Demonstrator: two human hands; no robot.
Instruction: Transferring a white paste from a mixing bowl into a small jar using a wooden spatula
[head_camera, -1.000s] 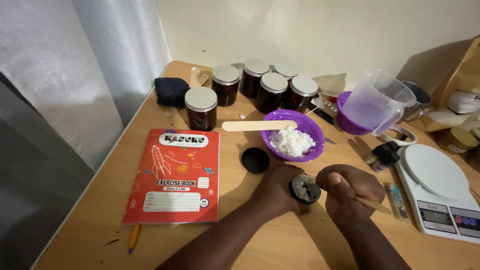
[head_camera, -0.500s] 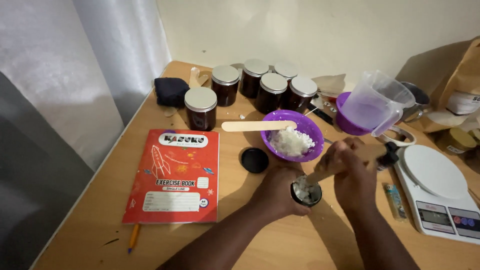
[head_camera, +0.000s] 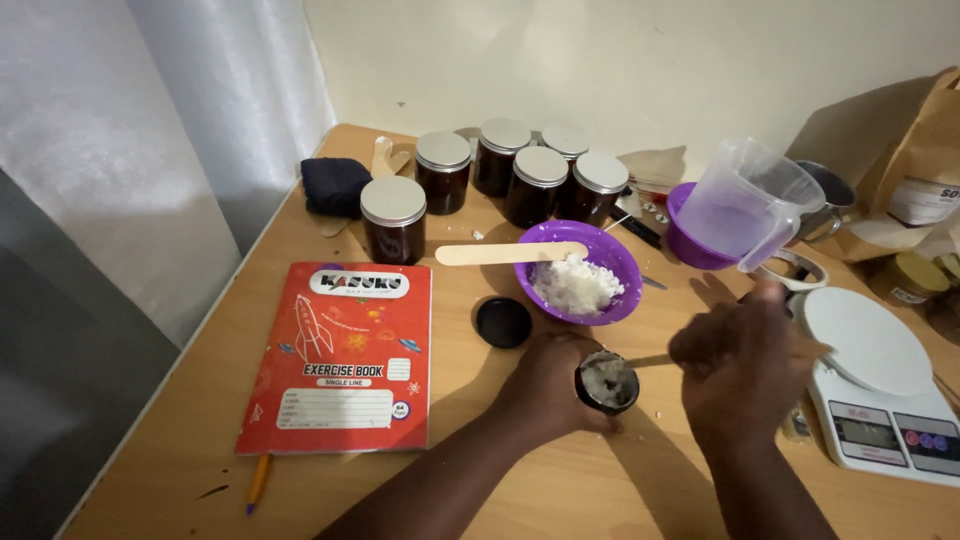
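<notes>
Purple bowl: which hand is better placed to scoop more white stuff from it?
Right, probably. The right hand holds the spatula, its tip at the small jar, just below the purple bowl. The left hand grips that jar.

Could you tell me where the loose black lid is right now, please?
The black lid lies flat on the table in the head view, just right of the red exercise book, between the purple bowl and the left hand.

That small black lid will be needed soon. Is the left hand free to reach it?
Probably not at once: the left hand holds the small jar. The black lid lies just beyond, unobstructed.
</notes>
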